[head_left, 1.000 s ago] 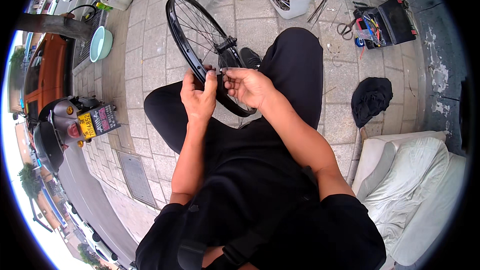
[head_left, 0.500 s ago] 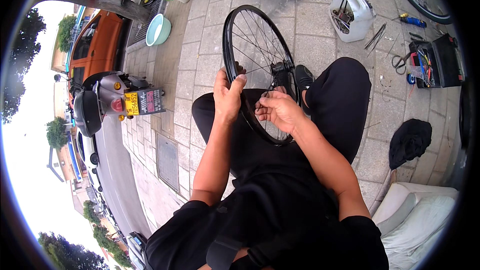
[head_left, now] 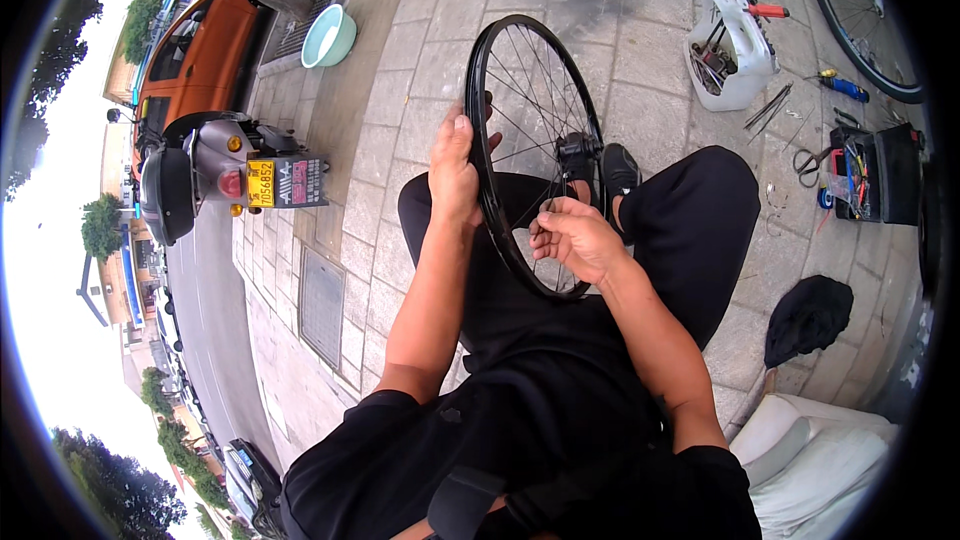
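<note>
A black bicycle wheel (head_left: 493,202) with thin spokes stands upright between my knees, tilted slightly. On its left side my left hand (head_left: 456,168) is closed round the rim, the thumb outside and fingertips showing past the rim among the spokes. The black hub (head_left: 577,150) lies toward my shoe. My right hand (head_left: 578,242) is at the lower part of the wheel, thumb and fingers pinched together beside the spokes. Whatever sits between those fingertips is too small to make out.
At the right are a cut white plastic jug (head_left: 735,80) of parts, scissors (head_left: 810,166), a black toolbox (head_left: 897,175) and a black cloth (head_left: 812,320). Another wheel (head_left: 840,35) is at the upper right. A pale green basin (head_left: 329,37) and a scooter (head_left: 215,180) stand left.
The view has shifted a little. My left hand has turned on the rim, its thumb now lying upward along it. My right hand keeps its pinch, slightly further inside the wheel.
</note>
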